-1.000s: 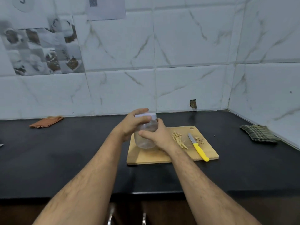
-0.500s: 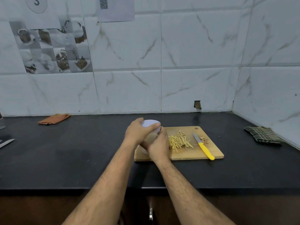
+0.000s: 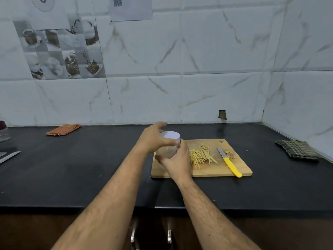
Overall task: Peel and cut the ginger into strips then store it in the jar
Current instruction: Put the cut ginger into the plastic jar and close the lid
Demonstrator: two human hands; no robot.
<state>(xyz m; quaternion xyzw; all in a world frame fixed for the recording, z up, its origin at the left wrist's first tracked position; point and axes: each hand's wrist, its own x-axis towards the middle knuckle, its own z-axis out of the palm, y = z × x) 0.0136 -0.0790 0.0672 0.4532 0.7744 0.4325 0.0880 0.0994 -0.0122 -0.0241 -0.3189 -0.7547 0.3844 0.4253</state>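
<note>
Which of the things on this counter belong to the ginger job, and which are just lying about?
In the job: jar, white lid, ginger strips, yellow-handled knife, cutting board, left hand, right hand.

Lying about: orange cloth, checked cloth, ginger peelings.

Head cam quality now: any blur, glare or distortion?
Head view: sharp around the jar, ginger strips and knife; wide-angle bends wall tile lines near the edges; light dim and even, faint sheen on the black counter, no harsh glare.
</note>
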